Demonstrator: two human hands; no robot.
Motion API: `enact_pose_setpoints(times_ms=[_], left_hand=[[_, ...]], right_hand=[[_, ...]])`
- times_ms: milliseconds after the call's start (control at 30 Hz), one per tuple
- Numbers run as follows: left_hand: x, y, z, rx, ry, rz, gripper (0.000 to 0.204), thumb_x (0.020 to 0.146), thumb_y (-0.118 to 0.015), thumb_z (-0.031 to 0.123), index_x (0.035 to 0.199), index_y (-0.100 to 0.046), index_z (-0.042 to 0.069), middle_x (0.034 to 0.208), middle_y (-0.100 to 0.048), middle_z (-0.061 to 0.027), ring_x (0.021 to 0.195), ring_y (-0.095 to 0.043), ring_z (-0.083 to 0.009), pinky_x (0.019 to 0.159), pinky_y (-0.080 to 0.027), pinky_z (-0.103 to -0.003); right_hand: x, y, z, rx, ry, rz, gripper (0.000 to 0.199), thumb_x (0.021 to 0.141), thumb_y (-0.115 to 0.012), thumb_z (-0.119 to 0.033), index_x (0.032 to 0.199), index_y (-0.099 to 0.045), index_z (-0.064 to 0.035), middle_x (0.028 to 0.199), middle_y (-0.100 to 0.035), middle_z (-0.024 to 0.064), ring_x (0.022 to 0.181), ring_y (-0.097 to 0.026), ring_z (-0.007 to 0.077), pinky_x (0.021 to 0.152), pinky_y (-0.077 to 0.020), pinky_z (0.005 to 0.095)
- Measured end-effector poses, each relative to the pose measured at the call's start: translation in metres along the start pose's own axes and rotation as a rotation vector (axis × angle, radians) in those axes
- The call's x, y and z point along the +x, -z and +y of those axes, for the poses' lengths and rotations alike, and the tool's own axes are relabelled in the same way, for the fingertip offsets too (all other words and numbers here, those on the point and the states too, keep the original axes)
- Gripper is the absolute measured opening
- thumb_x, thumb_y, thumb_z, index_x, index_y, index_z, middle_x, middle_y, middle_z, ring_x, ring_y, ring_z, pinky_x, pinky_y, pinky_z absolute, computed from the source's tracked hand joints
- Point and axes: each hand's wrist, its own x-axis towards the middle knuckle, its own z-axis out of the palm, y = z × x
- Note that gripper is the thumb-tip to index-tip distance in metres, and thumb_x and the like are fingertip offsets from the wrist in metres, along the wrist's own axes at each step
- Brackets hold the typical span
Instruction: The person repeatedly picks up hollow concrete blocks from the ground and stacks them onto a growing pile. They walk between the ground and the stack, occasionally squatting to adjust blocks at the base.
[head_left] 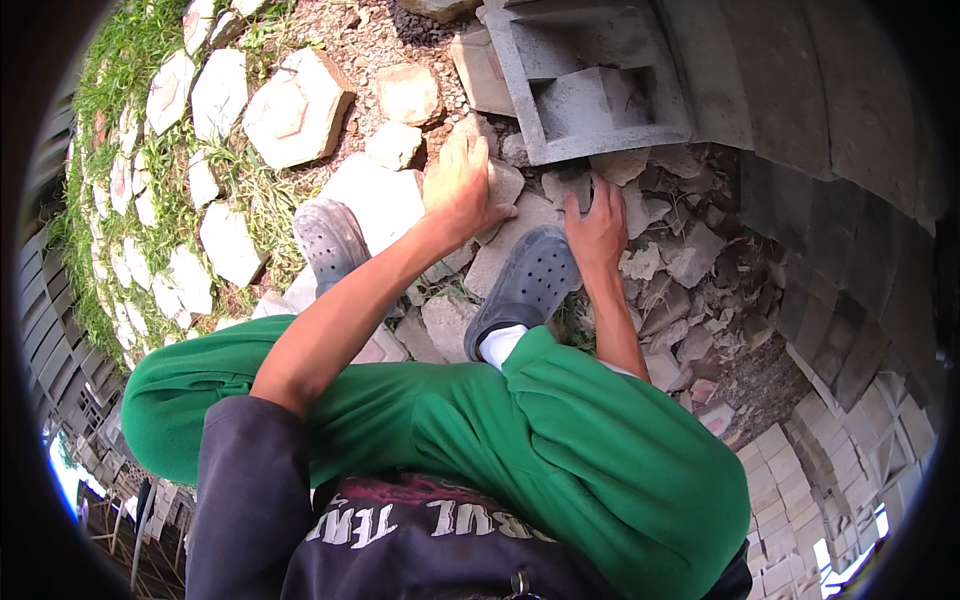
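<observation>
Two hands down in the rubble: left hand (pixel 458 185) gripping a pale stone chunk (pixel 503 186), right hand (pixel 597 222) closed around a dark grey fragment (pixel 577 186) under the hollow concrete block (pixel 590 80).

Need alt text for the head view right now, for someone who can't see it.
A crouching person in green trousers grips broken concrete rubble: left hand on a pale chunk, right hand on a darker piece, just below a grey hollow concrete block. Grey perforated clogs stand among the rubble.
</observation>
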Motion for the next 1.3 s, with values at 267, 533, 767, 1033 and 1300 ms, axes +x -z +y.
enact_pose_setpoints(times_ms=[267,533,767,1033,1300], left_hand=[[-0.017,-0.025,0.015,-0.035,0.139,-0.012,0.107,0.062,-0.082,0.032,0.144,-0.021,0.003,0.144,-0.024,-0.0282,0.128,-0.035,-0.0406,0.101,-0.037,-0.046],[-0.018,-0.001,0.004,-0.040,0.103,-0.100,0.094,0.054,-0.084,0.033,0.130,-0.038,0.001,0.127,-0.039,-0.0245,0.115,-0.045,-0.0385,0.092,-0.043,-0.046],[-0.036,-0.008,-0.006,0.310,-0.058,-0.278,0.088,0.055,-0.083,0.038,0.124,-0.042,0.002,0.116,-0.046,-0.0189,0.111,-0.049,-0.0336,0.088,-0.045,-0.044],[-0.048,-0.012,-0.020,0.176,-0.166,-0.140,0.092,0.062,-0.080,0.041,0.132,-0.038,-0.001,0.120,-0.047,-0.0219,0.112,-0.049,-0.0342,0.088,-0.045,-0.045],[0.044,-0.029,-0.008,-0.236,-0.176,0.045,0.049,0.077,-0.068,0.024,0.115,-0.050,-0.002,0.113,-0.052,-0.0198,0.107,-0.052,-0.0341,0.089,-0.045,-0.046]], right_hand=[[0.011,-0.004,-0.019,-0.360,0.173,-0.229,0.056,0.069,-0.070,-0.011,0.122,-0.052,-0.0039,0.118,-0.050,0.0162,0.108,-0.048,0.0313,0.085,-0.0407,0.0424],[0.023,-0.002,-0.004,-0.557,0.459,-0.312,0.053,0.063,-0.070,-0.008,0.114,-0.057,-0.0070,0.111,-0.054,0.0084,0.102,-0.051,0.0261,0.084,-0.0396,0.0396],[0.027,0.009,0.005,-0.497,0.559,-0.311,0.051,0.063,-0.075,-0.018,0.108,-0.055,-0.0071,0.110,-0.055,0.0099,0.100,-0.051,0.0283,0.083,-0.0402,0.0398],[0.019,0.021,0.032,-0.272,0.632,-0.206,0.035,0.071,-0.069,-0.016,0.103,-0.055,-0.0059,0.113,-0.057,0.0086,0.101,-0.052,0.0268,0.081,-0.0412,0.0398],[0.016,0.007,0.018,-0.359,0.488,-0.234,0.044,0.073,-0.070,-0.018,0.112,-0.054,-0.0058,0.102,-0.059,0.0117,0.094,-0.056,0.0292,0.080,-0.0451,0.0406]])
